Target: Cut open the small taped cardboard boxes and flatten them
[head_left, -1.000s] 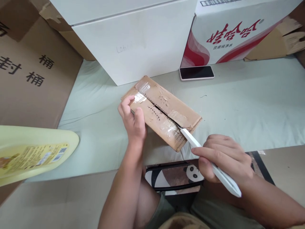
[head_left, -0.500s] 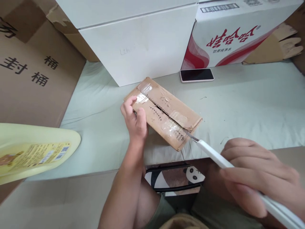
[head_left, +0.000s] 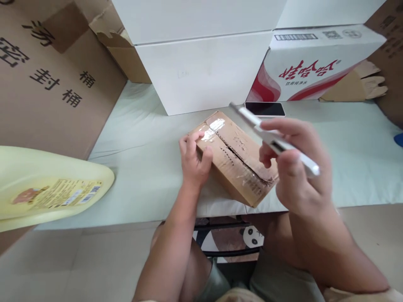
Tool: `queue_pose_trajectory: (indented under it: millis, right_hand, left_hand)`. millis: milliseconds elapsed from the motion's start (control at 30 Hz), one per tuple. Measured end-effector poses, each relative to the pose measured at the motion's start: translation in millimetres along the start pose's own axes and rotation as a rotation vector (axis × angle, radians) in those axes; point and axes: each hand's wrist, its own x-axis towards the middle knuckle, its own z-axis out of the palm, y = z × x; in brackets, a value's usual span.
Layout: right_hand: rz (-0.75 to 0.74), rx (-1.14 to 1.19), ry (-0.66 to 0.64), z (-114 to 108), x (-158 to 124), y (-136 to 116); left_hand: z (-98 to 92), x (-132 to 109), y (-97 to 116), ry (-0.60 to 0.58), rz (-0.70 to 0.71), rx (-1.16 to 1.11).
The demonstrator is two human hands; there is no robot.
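A taped brown cardboard box (head_left: 231,161) lies at a slant on the pale green cloth-covered surface (head_left: 151,180). Along its middle seam the tape is split, leaving a narrow dark gap. My left hand (head_left: 195,159) grips the box's left end, thumb and fingers bent over the top edge. Above the box's right part, my right hand (head_left: 299,163) holds a white utility knife (head_left: 273,140), its blade end pointing up and left, clear of the cardboard. The knife is slightly blurred.
White boxes (head_left: 208,71) stand behind, beside a red-and-white carton (head_left: 308,71). A phone (head_left: 266,109) lies before that carton. At left are a large brown carton (head_left: 56,121) and a yellow bottle-shaped package (head_left: 56,188). A glove (head_left: 374,82) sits at the far right.
The knife has come out of the seam at the box's near right end and swung up and left over the box with my right hand. My left hand keeps its hold.
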Motion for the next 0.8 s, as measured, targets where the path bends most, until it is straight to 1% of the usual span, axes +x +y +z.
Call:
queue_pose_trajectory:
  millis: [67, 167, 233, 400, 600, 800]
  right_hand:
    - [-0.013, -0.003, -0.052, 6.8, 4.9, 7.7]
    - [-0.076, -0.057, -0.125, 13.9, 8.3, 17.9]
    - [-0.092, -0.080, -0.124, 15.1, 8.0, 21.1]
    - [-0.079, -0.089, -0.116, 12.2, 4.3, 21.3]
    - [0.009, -0.081, -0.128, 13.2, 2.9, 22.5]
    - [0.012, -0.113, -0.128, 14.6, 2.2, 21.1]
  left_hand:
    - [0.0, -0.6, -0.5, -0.002, 0.008, -0.017]
    - [-0.2, -1.0, -0.5, -0.003, 0.020, -0.020]
    - [0.0, -0.8, 0.0, -0.010, 0.013, -0.010]
    - [2.2, 0.3, 0.9, -0.023, 0.000, -0.010]
    - [3.2, 1.2, -1.0, -0.025, 0.028, -0.017]
    - [2.3, 0.7, -1.2, -0.060, -0.018, 0.003]
